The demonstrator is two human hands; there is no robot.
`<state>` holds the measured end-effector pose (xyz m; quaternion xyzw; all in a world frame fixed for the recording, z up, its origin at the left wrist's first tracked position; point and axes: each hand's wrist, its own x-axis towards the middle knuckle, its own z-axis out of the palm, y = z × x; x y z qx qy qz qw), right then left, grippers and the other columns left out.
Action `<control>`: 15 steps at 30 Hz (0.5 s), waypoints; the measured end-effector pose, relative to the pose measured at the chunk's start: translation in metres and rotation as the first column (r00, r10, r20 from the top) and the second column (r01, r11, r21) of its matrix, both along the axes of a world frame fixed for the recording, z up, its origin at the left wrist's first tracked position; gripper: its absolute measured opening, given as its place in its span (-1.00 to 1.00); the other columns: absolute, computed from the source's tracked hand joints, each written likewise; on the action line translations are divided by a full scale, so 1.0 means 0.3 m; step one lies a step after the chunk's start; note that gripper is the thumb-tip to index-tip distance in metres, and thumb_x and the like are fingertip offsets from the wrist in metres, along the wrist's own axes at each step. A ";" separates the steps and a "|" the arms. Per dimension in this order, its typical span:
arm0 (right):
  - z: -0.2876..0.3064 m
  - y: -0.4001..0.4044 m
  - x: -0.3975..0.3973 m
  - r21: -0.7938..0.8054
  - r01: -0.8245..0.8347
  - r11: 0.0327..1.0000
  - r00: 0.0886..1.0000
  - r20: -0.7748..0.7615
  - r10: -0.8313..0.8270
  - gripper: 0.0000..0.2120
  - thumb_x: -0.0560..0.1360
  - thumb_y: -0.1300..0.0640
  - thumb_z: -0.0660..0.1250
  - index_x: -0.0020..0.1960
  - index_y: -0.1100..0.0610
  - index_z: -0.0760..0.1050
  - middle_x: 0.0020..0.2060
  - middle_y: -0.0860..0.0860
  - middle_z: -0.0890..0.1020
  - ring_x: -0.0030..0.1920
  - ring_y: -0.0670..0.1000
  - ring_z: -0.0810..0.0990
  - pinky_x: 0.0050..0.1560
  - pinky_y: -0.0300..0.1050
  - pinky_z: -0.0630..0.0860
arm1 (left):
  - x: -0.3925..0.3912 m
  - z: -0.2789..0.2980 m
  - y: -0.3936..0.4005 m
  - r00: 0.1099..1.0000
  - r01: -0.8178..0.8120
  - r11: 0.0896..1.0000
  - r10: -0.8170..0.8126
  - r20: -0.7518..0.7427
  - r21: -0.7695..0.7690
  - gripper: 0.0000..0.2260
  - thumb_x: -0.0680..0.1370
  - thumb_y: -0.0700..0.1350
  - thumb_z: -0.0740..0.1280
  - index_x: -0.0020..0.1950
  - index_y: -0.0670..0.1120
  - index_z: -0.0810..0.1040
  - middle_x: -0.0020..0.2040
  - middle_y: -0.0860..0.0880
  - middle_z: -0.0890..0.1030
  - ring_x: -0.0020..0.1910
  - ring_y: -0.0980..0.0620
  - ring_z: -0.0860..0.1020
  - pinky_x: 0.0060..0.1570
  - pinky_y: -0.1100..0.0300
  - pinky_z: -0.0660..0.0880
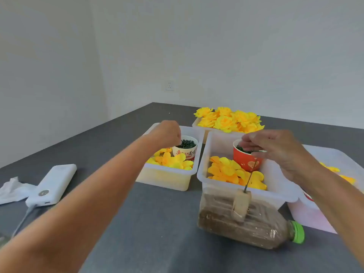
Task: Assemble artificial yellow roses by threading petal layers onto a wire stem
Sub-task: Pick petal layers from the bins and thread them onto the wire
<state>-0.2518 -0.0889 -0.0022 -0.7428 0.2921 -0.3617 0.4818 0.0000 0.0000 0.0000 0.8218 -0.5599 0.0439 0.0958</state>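
**Yellow petals sorted, both hands in the cups**

Yellow petal layers (232,171) lie in the near white tub (204,170), more in the left tub (167,176); finished roses (230,120) fill the back tub. The wire stem (250,177) stands tilted, its foot stuck in a block (241,203) on a bottle lying on the grey surface (147,223).

My left hand (170,133) dips into the white cup (185,149) of dark green bits, fingers curled down; I can't tell if it has one. My right hand (275,149) hovers at the red cup (246,160), fingertips pinched near the wire's top; whether they hold the wire or a green bit, can't tell.

Judgement: picking a small part to thread. Take a single piece, line its hole up with the wire tip, steady the wire with the other hand, and push straight down so the stem doesn't bend. Power bank (53,184) sits left, out of the way.
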 end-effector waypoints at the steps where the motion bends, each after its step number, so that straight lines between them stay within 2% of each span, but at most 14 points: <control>1: -0.009 -0.012 0.016 0.002 -0.005 1.000 1.000 -0.017 0.005 -0.84 0.54 0.18 0.28 -0.14 0.11 0.62 -0.18 0.03 0.71 -0.09 -0.02 0.67 -0.01 -0.10 0.53 | 0.014 -0.013 -0.016 1.000 -0.009 0.998 0.010 -0.016 0.065 -0.85 0.51 -0.20 0.29 -0.17 -0.22 0.62 -0.23 -0.13 0.57 -0.23 -0.05 0.51 -0.15 0.12 0.50; 3: -0.022 -0.043 0.050 0.010 -0.014 1.000 0.999 -0.048 0.015 -0.83 0.54 0.18 0.28 -0.13 0.12 0.63 -0.17 0.04 0.71 -0.09 -0.03 0.67 -0.02 -0.11 0.53 | 0.054 -0.041 -0.059 0.998 -0.035 0.990 0.042 -0.050 0.133 -0.86 0.48 -0.15 0.36 -0.07 -0.21 0.64 -0.23 -0.12 0.61 -0.28 -0.02 0.52 -0.23 0.18 0.47; 5: -0.044 -0.075 0.090 0.019 -0.032 0.999 0.998 -0.058 0.034 -0.83 0.54 0.19 0.28 -0.15 0.11 0.63 -0.18 0.03 0.71 -0.12 -0.05 0.68 -0.05 -0.13 0.53 | 0.084 -0.071 -0.106 0.998 -0.037 0.970 0.048 -0.044 0.239 -0.84 0.45 -0.09 0.41 -0.15 -0.18 0.62 -0.34 -0.06 0.58 -0.43 0.04 0.48 -0.34 0.24 0.43; 7: -0.053 -0.106 0.128 0.010 -0.056 0.998 0.996 -0.073 0.057 -0.82 0.54 0.20 0.28 -0.16 0.10 0.63 -0.20 0.00 0.71 -0.15 -0.08 0.68 -0.07 -0.16 0.53 | 0.116 -0.102 -0.164 0.997 -0.039 0.942 0.058 -0.046 0.334 -0.80 0.43 -0.01 0.43 -0.25 -0.13 0.56 -0.44 0.02 0.52 -0.52 0.10 0.45 -0.37 0.24 0.47; 9: -0.062 -0.134 0.172 0.005 -0.084 0.996 0.993 -0.085 0.084 -0.82 0.55 0.20 0.27 -0.15 0.10 0.63 -0.20 -0.01 0.71 -0.14 -0.09 0.68 -0.05 -0.15 0.55 | 0.138 -0.136 -0.211 0.993 -0.035 0.921 0.077 -0.091 0.389 -0.73 0.40 0.04 0.47 -0.28 -0.13 0.52 -0.44 0.01 0.50 -0.50 0.08 0.48 -0.34 0.20 0.52; 12: -0.080 -0.165 0.241 0.021 -0.116 0.993 0.989 -0.085 0.117 -0.83 0.55 0.19 0.27 -0.14 0.10 0.63 -0.18 0.01 0.70 -0.10 -0.06 0.67 0.02 -0.11 0.57 | 0.141 -0.182 -0.257 0.990 -0.044 0.910 0.095 -0.102 0.413 -0.63 0.35 0.11 0.50 -0.32 -0.10 0.41 -0.42 -0.02 0.47 -0.48 0.07 0.45 -0.44 0.24 0.42; 15: -0.095 -0.188 0.301 0.018 -0.155 0.988 0.985 -0.077 0.156 -0.82 0.55 0.20 0.27 -0.15 0.08 0.63 -0.17 0.02 0.71 -0.07 -0.01 0.67 0.03 -0.08 0.58 | 0.130 -0.221 -0.288 0.995 -0.051 0.924 0.081 -0.062 0.378 -0.59 0.34 0.11 0.51 -0.23 -0.12 0.37 -0.37 0.03 0.40 -0.31 0.01 0.48 -0.26 0.21 0.42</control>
